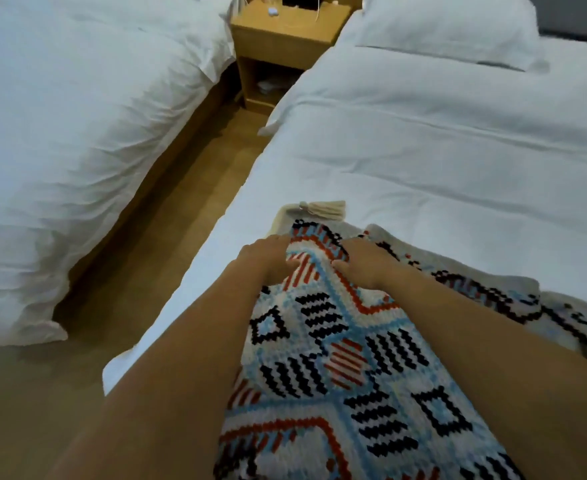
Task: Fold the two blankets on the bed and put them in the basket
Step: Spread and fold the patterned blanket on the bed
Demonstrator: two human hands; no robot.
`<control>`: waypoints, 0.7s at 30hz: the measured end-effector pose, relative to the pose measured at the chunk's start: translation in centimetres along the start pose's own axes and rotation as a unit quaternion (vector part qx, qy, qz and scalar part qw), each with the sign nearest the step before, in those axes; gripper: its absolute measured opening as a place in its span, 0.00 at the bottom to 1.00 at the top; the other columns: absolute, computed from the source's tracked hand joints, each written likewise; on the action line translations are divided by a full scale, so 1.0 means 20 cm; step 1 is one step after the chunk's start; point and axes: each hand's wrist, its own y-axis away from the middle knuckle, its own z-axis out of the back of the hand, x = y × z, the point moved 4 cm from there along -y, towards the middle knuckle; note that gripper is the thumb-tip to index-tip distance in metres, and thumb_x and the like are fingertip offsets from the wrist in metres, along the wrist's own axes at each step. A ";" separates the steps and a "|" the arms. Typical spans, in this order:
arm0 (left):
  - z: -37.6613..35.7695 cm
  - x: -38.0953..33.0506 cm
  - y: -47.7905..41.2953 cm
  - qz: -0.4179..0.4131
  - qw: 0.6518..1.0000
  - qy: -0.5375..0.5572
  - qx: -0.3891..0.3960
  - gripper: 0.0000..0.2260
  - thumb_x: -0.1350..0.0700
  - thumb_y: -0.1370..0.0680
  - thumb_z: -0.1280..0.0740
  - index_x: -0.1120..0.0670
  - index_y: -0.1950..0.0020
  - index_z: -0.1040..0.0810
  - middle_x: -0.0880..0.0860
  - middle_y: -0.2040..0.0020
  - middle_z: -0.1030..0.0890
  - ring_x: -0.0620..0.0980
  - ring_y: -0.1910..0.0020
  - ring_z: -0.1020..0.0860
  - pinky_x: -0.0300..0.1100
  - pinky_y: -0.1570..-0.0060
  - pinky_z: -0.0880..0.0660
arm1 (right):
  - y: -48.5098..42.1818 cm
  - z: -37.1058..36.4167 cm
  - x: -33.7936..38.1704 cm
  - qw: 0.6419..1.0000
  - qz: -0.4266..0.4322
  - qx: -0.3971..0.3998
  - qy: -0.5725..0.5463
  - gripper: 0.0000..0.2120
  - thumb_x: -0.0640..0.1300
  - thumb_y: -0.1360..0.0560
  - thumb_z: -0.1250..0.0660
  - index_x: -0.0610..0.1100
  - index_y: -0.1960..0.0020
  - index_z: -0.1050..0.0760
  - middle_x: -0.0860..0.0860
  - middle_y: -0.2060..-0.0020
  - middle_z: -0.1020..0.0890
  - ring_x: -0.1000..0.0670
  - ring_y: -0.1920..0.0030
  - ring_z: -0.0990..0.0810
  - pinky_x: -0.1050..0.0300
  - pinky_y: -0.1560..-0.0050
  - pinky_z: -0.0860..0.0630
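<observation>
- Twin beds in white linen filled the room; the spare bed (77,133) took up the left side, with nothing on it for this job.
- A strip of tan floor (167,209) ran between the two, ending at a wooden nightstand (285,32) against the far wall.
- The left hand (267,261) reached forward on a straight, bare forearm, with its thumb on top of the cloth and its fingers tucked under a raised fold, gripping it.
- The blanket (337,358), knitted in blue, white, black and red, lay near the left edge of the bed (423,150) and ran from the near corner up to the hands. A cream tassel (326,207) marked its far corner, just beyond the fingers.
- The right hand (364,261) mirrored the left, close beside it, thumb over and fingers curled round the same fold. Both seemed to hold the far end bunched together, probably to lift it and bring it back for a fold.
- A paler patterned layer (492,292) spread out to the right, under the right forearm. Whether it was the blanket's underside or the second blanket could not be told.
- A pillow (451,29) sat at the bed's far right corner, well apart from the work.
- No basket was in view, so packing looked some way off.
</observation>
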 end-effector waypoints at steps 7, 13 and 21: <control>-0.06 0.27 -0.60 -0.014 0.999 0.012 0.048 0.26 0.42 0.23 0.39 0.51 0.29 0.38 0.56 0.31 0.30 0.57 0.36 0.29 0.54 0.39 0.30 | -0.56 -0.05 -0.05 0.999 -0.044 0.024 -0.001 0.22 0.53 0.21 0.43 0.41 0.33 0.35 0.42 0.36 0.30 0.42 0.39 0.29 0.48 0.40 0.30; -0.20 0.36 -0.99 0.012 0.998 0.046 0.035 0.22 0.48 0.22 0.39 0.54 0.31 0.37 0.58 0.35 0.27 0.58 0.40 0.26 0.52 0.45 0.28 | -0.95 -0.11 -0.24 0.995 -0.097 0.013 0.000 0.18 0.49 0.23 0.39 0.39 0.38 0.32 0.40 0.39 0.29 0.42 0.44 0.28 0.50 0.48 0.29; -0.33 0.30 -1.35 0.003 0.999 0.034 -0.024 0.32 0.52 0.22 0.38 0.50 0.24 0.53 0.56 0.24 0.45 0.58 0.28 0.40 0.55 0.35 0.36 | -1.29 -0.23 -0.37 0.992 -0.113 -0.007 -0.049 0.33 0.49 0.25 0.34 0.44 0.27 0.47 0.42 0.30 0.39 0.40 0.45 0.25 0.52 0.54 0.27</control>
